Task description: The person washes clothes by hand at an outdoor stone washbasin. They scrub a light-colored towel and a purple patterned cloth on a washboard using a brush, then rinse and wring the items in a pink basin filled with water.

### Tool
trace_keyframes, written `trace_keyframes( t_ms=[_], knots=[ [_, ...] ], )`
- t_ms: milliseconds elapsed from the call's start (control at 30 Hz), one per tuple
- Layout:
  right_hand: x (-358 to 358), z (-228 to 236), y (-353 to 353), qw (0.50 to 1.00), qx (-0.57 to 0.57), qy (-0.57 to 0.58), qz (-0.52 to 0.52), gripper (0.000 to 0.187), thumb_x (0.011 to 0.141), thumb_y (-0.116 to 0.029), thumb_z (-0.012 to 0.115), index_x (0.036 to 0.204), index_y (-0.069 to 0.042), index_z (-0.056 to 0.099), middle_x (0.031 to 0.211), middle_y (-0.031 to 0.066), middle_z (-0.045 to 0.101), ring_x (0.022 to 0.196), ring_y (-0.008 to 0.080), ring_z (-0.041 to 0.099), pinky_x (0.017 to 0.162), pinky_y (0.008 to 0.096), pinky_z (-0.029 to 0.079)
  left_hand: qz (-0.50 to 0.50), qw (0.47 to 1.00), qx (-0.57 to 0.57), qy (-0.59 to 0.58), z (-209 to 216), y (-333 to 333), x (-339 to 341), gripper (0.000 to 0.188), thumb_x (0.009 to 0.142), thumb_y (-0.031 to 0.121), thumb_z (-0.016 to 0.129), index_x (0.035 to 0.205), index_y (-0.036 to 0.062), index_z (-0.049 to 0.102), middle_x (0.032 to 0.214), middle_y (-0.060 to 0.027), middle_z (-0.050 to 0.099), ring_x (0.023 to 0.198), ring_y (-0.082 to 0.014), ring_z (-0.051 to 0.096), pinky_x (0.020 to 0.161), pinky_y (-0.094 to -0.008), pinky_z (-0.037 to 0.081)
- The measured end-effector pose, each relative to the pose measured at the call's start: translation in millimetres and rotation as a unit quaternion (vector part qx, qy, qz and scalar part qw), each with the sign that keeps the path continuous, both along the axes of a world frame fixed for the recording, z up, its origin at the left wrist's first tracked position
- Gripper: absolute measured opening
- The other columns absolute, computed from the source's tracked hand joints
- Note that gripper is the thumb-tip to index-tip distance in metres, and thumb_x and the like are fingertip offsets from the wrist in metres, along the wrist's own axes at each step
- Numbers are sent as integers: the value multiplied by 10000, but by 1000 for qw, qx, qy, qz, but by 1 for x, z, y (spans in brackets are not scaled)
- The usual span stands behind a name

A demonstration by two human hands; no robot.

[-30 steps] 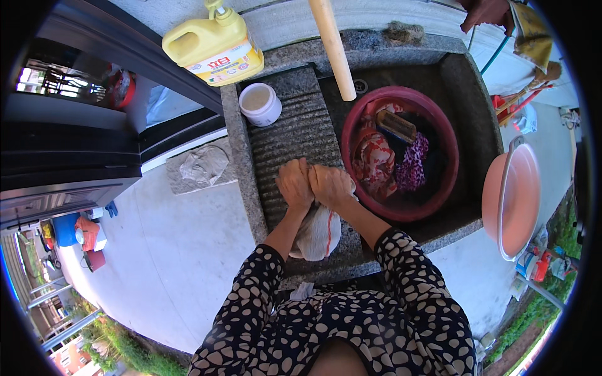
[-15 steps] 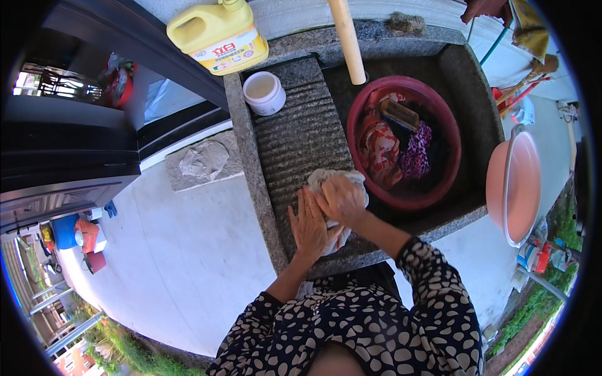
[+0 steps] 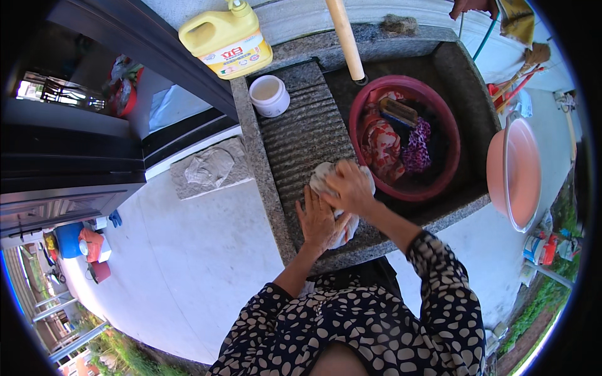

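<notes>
A wet, whitish cloth point(image 3: 321, 180) with some reddish marks lies bunched on the ridged stone washboard point(image 3: 298, 135) of a stone sink. My left hand point(image 3: 318, 220) rests flat at the cloth's left side, fingers stretched and apart, thumb over the fabric. Curled onto the cloth's upper part, my right hand point(image 3: 351, 189) grips it and presses it against the ridges. Right of the hands, a dark pink basin point(image 3: 456, 135) stands in the sink. In it are red-and-white fabric point(image 3: 381, 141), purple patterned fabric point(image 3: 416, 150) and a scrub brush point(image 3: 399, 113).
A white tub point(image 3: 269, 96) sits at the washboard's upper left, below a yellow detergent jug point(image 3: 229, 41). One wooden pole point(image 3: 345, 41) reaches into the sink. A pale pink basin point(image 3: 525, 172) is beyond the right rim. Grey cloth point(image 3: 210, 168) lies on a stone slab at left.
My right hand has shifted slightly up and right along the cloth, its fingers more curled. My left hand stays beside it. The whole view has shifted a little.
</notes>
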State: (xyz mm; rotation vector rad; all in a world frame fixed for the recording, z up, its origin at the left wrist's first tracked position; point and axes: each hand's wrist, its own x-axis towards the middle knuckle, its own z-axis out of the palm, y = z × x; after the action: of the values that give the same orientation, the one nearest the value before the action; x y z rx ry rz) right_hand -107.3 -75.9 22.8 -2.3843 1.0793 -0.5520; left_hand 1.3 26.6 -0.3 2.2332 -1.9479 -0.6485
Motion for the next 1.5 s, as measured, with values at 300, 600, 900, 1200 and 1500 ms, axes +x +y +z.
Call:
trace_keyframes(
  t_ms=[300, 600, 900, 1200, 1500],
  knots=[
    [34, -30, -31, 992, 19, 73, -103, 150, 764, -205, 692, 814, -84, 619, 773, 83, 517, 757, 278, 580, 604, 432, 465, -3, 1000, 7, 20, 4, -2, -8, 895, 867, 614, 544, 1505, 67, 235, 1549, -194, 225, 1437, -386, 181, 1083, -652, 164],
    [11, -22, -38, 999, 27, 41, 19, 282, 750, -292, 694, 1023, -225, 669, 999, 101, 528, 923, 304, 559, 652, 438, 483, 41, 997, -31, 62, -6, -3, -6, 985, 808, 617, 605, 1493, 17, 228, 1546, -208, 221, 1441, -380, 178, 1094, -625, 168],
    [-3, -45, -46, 985, -42, -38, -162, 189, 814, -253, 664, 927, -104, 633, 891, 135, 581, 814, 356, 617, 670, 459, 516, 24, 996, -70, 55, 4, 5, -7, 958, 737, 591, 688, 1432, 44, 320, 1523, -215, 220, 1422, -393, 180, 1100, -598, 181],
    [-159, -48, -102, 831, 196, -346, -389, 216, 918, -146, 583, 1025, 25, 660, 893, 61, 664, 811, 141, 607, 733, 282, 488, -35, 983, -170, 64, 57, -31, 8, 483, 623, 123, 727, 1089, 135, 601, 1038, -43, 596, 1028, -262, 551, 844, -404, 392],
    [-238, -35, -51, 920, 277, -162, -225, 165, 850, -133, 638, 990, -50, 670, 901, 48, 651, 850, 172, 609, 799, 303, 475, -47, 955, -284, -67, 60, -120, 9, 517, 672, -56, 631, 1162, 107, 607, 1405, -175, 394, 1305, -386, 363, 1031, -528, 279]
  ],
)
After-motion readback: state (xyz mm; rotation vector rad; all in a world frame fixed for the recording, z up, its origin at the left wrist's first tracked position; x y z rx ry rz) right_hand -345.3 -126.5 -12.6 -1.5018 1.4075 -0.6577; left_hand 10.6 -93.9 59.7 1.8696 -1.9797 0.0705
